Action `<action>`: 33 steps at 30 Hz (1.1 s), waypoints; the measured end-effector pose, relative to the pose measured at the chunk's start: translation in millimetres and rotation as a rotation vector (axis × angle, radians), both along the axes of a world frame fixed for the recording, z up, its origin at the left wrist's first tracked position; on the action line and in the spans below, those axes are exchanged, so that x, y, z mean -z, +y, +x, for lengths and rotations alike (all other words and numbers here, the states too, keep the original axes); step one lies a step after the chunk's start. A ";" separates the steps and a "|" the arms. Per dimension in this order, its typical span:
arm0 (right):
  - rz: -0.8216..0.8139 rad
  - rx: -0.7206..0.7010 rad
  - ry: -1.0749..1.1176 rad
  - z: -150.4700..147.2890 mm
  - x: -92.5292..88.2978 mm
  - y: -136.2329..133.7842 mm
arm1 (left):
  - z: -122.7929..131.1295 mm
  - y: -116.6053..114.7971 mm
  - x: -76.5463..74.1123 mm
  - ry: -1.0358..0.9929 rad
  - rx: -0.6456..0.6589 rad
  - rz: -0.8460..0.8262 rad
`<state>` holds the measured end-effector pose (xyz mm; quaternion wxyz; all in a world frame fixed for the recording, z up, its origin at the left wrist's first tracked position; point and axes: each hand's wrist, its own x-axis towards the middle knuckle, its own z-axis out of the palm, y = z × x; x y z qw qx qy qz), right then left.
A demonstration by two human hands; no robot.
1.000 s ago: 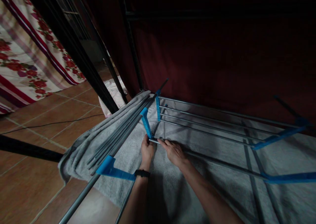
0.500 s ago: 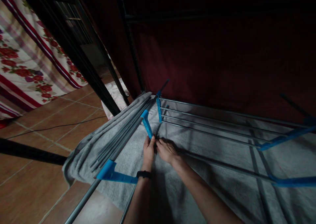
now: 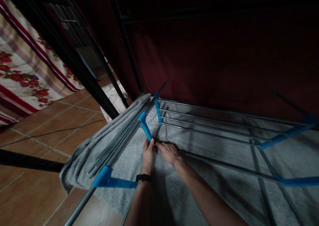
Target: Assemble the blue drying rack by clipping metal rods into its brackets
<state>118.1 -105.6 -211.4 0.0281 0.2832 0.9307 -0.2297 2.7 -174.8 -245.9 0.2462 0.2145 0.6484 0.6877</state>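
Observation:
A metal drying rack (image 3: 211,123) with grey rods and blue plastic brackets stands low over a grey towel (image 3: 124,159). My left hand (image 3: 148,151), a black band on its wrist, is closed around the lower end of a blue bracket (image 3: 145,126). My right hand (image 3: 169,152) pinches the end of a grey rod (image 3: 224,164) right beside that bracket. The two hands almost touch. A bundle of loose grey rods (image 3: 119,139) lies on the towel to the left of my hands.
A terracotta tile floor (image 3: 45,133) with a thin black cable lies to the left. Black metal frame legs (image 3: 74,60) slant up behind the rack. A floral cloth (image 3: 20,70) hangs far left, and a dark red curtain (image 3: 211,60) fills the back.
My right hand has slid left along the rod until it meets my left hand at the blue bracket. The view has shifted slightly.

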 end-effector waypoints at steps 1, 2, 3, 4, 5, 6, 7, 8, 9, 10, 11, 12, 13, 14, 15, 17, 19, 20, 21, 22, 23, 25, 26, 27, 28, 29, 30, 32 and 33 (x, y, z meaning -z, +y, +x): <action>-0.010 0.005 0.002 -1.0 -0.1 0.6 | 0.1 -0.3 -0.9 -0.002 0.004 0.006; -0.020 0.010 0.005 -2.2 -0.4 1.1 | 0.3 -0.7 -2.1 0.001 0.008 0.012; -0.031 0.012 0.008 -3.3 -0.9 1.5 | 0.7 -1.2 -3.6 0.006 0.011 0.018; -0.041 0.013 0.010 -4.4 -1.6 1.9 | 1.3 -1.9 -5.2 0.013 0.013 0.022; -0.048 0.014 0.012 -5.4 -2.4 2.2 | 1.8 -2.6 -6.7 0.019 0.011 0.025; -0.054 0.014 0.015 -6.2 -3.2 2.4 | 2.3 -3.5 -8.0 0.024 0.008 0.026; -0.057 0.012 0.018 -6.7 -4.0 2.5 | 2.7 -4.4 -9.0 0.027 0.006 0.023; -0.059 0.010 0.022 -7.1 -4.6 2.5 | 2.9 -5.3 -9.5 0.030 0.005 0.018; -0.060 0.009 0.025 -7.3 -5.1 2.4 | 3.0 -6.3 -9.6 0.033 0.003 0.010; -0.061 0.009 0.028 -7.4 -5.5 2.3 | 3.0 -7.3 -9.2 0.039 -0.002 0.000; -0.062 0.009 0.031 -7.4 -5.6 2.2 | 3.0 -8.2 -8.3 0.044 -0.010 -0.011; -0.063 0.008 0.034 -7.4 -5.5 2.2 | 3.1 -9.0 -7.0 0.048 -0.022 -0.019; -0.064 0.006 0.037 -7.5 -5.3 2.3 | 3.3 -9.6 -5.4 0.050 -0.034 -0.025; -0.066 0.004 0.040 -7.7 -5.1 2.5 | 3.8 -10.0 -3.6 0.051 -0.051 -0.030; -0.068 0.003 0.042 -8.0 -4.7 2.8 | 4.3 -10.3 -1.6 0.057 -0.066 -0.037; -0.070 0.001 0.044 -8.8 -3.9 3.6 | 5.7 -10.6 2.3 0.084 -0.083 -0.054; -0.071 0.000 0.045 -9.8 -3.2 4.5 | 7.0 -11.1 5.7 0.122 -0.071 -0.068; -0.073 0.001 0.045 -10.2 -2.8 4.9 | 7.6 -11.6 7.1 0.144 -0.059 -0.076; -0.074 0.001 0.046 -10.5 -2.6 5.1 | 8.1 -12.1 8.3 0.167 -0.048 -0.090; -0.075 0.003 0.048 -10.7 -2.4 5.2 | 8.7 -12.8 9.3 0.192 -0.044 -0.108; -0.074 0.005 0.052 -10.8 -2.2 5.2 | 9.2 -13.4 10.3 0.218 -0.045 -0.128; -0.070 0.017 0.060 -10.6 -1.9 4.8 | 10.1 -14.4 12.3 0.259 -0.053 -0.164; -0.067 0.021 0.066 -10.3 -1.8 4.5 | 10.3 -14.7 13.3 0.270 -0.059 -0.176; -0.066 0.026 0.071 -10.1 -1.6 4.3 | 10.5 -14.8 14.2 0.277 -0.063 -0.185; -0.065 0.030 0.075 -9.8 -1.4 4.0 | 10.4 -14.8 15.1 0.282 -0.068 -0.193; -0.066 0.032 0.078 -9.6 -1.1 3.9 | 10.3 -14.6 15.9 0.283 -0.076 -0.203; -0.067 0.032 0.081 -9.5 -0.9 3.8 | 10.1 -14.3 16.5 0.284 -0.084 -0.214; -0.066 0.034 0.087 -9.3 -0.5 4.0 | 9.9 -13.6 16.9 0.289 -0.095 -0.232; -0.066 0.035 0.088 -9.3 -0.4 4.3 | 10.0 -13.2 16.9 0.294 -0.100 -0.241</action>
